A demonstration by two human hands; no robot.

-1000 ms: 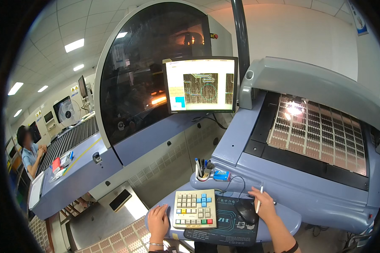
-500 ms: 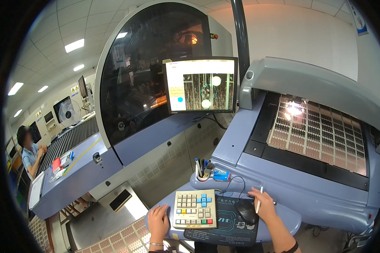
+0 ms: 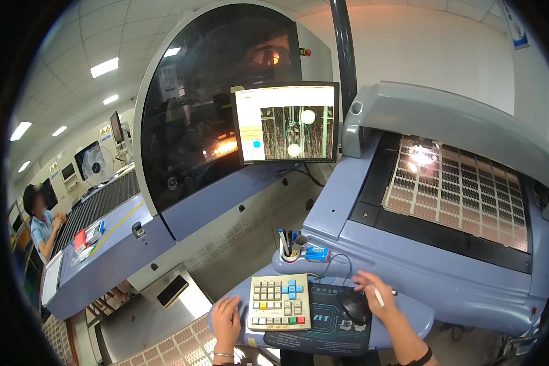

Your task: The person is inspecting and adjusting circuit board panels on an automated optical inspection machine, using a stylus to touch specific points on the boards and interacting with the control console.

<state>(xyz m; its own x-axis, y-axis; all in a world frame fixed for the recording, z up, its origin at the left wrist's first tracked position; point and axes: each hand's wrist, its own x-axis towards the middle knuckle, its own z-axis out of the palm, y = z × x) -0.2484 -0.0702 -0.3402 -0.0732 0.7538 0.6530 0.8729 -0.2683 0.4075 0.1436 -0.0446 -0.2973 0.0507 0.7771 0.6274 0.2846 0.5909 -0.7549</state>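
Note:
My right hand holds a white pen beside the black mouse, its fingers partly spread. The mouse sits on a dark mouse pad with pale blue line patterns. My left hand lies on the left edge of the blue shelf, fingers extended and holding nothing. Between the hands is a beige keyboard with coloured keys. Behind it a lit monitor displays a magnified picture with two pale discs and a circle.
To the right, a patterned panel lies in the blue machine under a grey bridge. A pen holder and a small blue box stand behind the keyboard. A phone lies lower left; another person sits far left.
The white pen has tipped from upright to a slanted position as my right hand turned. My left hand has hardly moved. An orange glow behind the dark machine window has become brighter.

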